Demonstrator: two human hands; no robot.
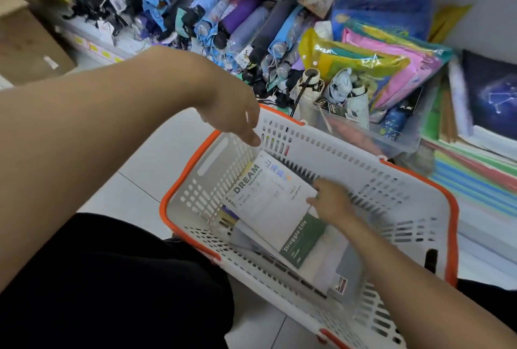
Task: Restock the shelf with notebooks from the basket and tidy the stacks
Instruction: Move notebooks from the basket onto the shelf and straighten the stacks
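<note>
Right hand [330, 203] grips notebook [268, 194]

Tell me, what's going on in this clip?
A person reaches both hands into a white basket with an orange rim. The right hand touches the edge of a white DREAM notebook lying on other notebooks. The left hand hovers over the basket's far corner, holding nothing. Umbrellas and folders crowd the shelf behind.

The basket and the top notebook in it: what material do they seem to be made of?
The basket looks like moulded white plastic with an orange rim: slotted walls, matte. The top notebook seems paper, with a smooth printed cover, possibly film-wrapped.
</note>
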